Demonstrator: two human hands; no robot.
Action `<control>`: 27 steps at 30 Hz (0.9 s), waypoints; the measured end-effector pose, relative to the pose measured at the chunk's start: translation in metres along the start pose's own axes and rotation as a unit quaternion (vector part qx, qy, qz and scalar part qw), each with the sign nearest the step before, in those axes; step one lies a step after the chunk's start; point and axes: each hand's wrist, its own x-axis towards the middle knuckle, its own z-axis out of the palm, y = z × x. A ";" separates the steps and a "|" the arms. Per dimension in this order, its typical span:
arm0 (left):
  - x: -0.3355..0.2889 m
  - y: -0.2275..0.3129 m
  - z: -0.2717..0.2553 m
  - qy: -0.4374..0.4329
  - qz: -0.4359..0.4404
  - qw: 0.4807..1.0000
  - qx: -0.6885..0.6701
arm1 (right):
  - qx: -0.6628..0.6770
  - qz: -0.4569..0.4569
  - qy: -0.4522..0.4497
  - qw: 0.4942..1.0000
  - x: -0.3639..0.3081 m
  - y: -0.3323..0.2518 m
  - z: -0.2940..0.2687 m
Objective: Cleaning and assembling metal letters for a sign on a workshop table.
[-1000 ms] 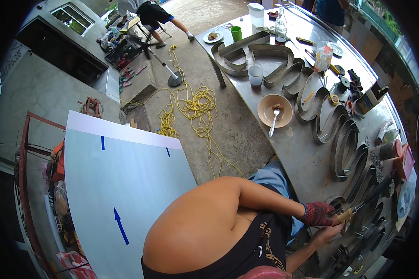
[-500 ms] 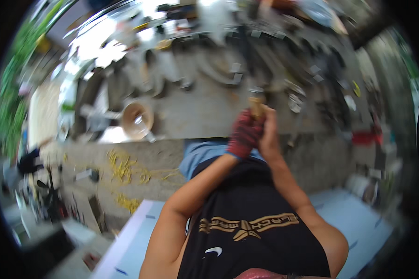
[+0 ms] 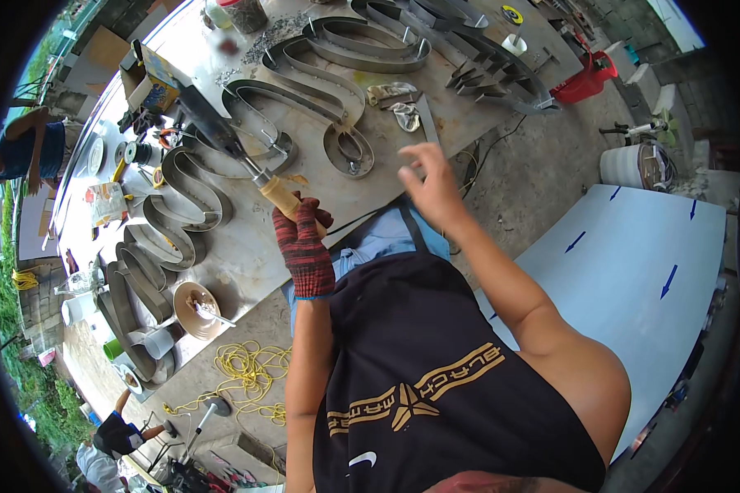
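My left hand [image 3: 302, 238], in a red and black knit glove, is closed round the wooden handle of a large soldering iron [image 3: 214, 131]. Its thick black barrel points up and left over the table, above curved metal strip letters [image 3: 210, 197]. My bare right hand [image 3: 429, 182] hovers at the table's near edge with nothing in it, its fingers apart and partly bent. Just beyond it lie a crumpled rag [image 3: 404, 115] and a flat metal strip [image 3: 427, 123]. A rounded metal letter [image 3: 349, 152] stands between the two hands.
On the metal table [image 3: 247, 271] are a bowl with a spoon [image 3: 201, 311], a cardboard box [image 3: 150, 78] and solder-like spools [image 3: 138, 154]. Yellow cord [image 3: 251, 370] lies tangled on the floor. A red basin [image 3: 585, 78] and blue-white panel [image 3: 625, 263] are at right. People are at far left.
My right hand has come off the soldering iron and moved right. My left hand alone holds it, now tilted up to the left. The whole view has turned and become sharper.
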 end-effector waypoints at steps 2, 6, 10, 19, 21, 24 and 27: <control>-0.001 -0.001 0.001 0.004 0.012 1.000 -0.003 | -0.110 0.049 0.041 0.992 0.017 0.039 -0.012; -0.001 -0.002 0.003 0.019 0.005 1.000 -0.016 | -0.152 0.107 0.064 0.980 0.025 0.091 -0.020; -0.001 -0.001 0.001 0.015 0.007 1.000 -0.005 | -0.216 0.181 0.027 0.959 0.021 0.112 -0.011; -0.002 0.000 -0.006 0.018 0.020 1.000 -0.006 | -0.169 0.257 0.025 0.951 0.015 0.134 0.001; -0.003 0.001 -0.008 0.015 0.015 1.000 0.005 | -0.103 0.259 0.040 0.960 0.018 0.132 -0.003; -0.003 0.001 -0.010 0.018 0.012 1.000 -0.008 | -0.100 0.183 0.072 0.975 0.026 0.121 -0.010; -0.004 0.000 -0.012 0.020 0.015 0.999 -0.022 | -0.078 0.174 0.062 0.980 0.035 0.106 -0.023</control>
